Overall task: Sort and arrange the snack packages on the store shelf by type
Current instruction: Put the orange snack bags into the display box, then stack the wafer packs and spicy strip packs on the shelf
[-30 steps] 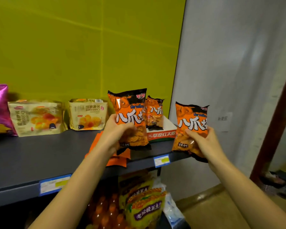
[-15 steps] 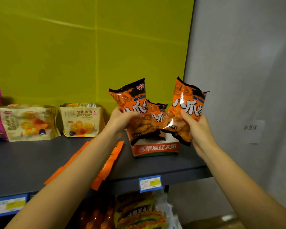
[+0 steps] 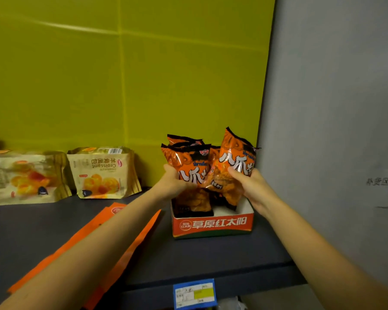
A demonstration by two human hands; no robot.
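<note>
Left hand (image 3: 175,182) grips one orange snack bag (image 3: 189,162) from its left edge, fingers curled round the middle. Right hand (image 3: 250,184) grips a second orange bag (image 3: 236,163) from its right side, thumb across the front. Both bags are upright, the second tilted slightly right, and they touch between the two hands. Directly below the hands sits a red box (image 3: 213,224), open on top; the lower ends of both bags reach down inside its walls. A third orange bag (image 3: 184,139) shows just behind the left hand's bag, only its top visible. The box stands on the dark shelf (image 3: 211,253), near the right end by the grey wall (image 3: 334,108). Well left of the left hand, two croissant packs (image 3: 101,173) (image 3: 23,177) stand against the yellow-green back panel (image 3: 121,74). A flat orange sheet (image 3: 112,211) lies on the shelf under the left forearm. A blue price tag (image 3: 194,293) is on the shelf edge, below the box.
</note>
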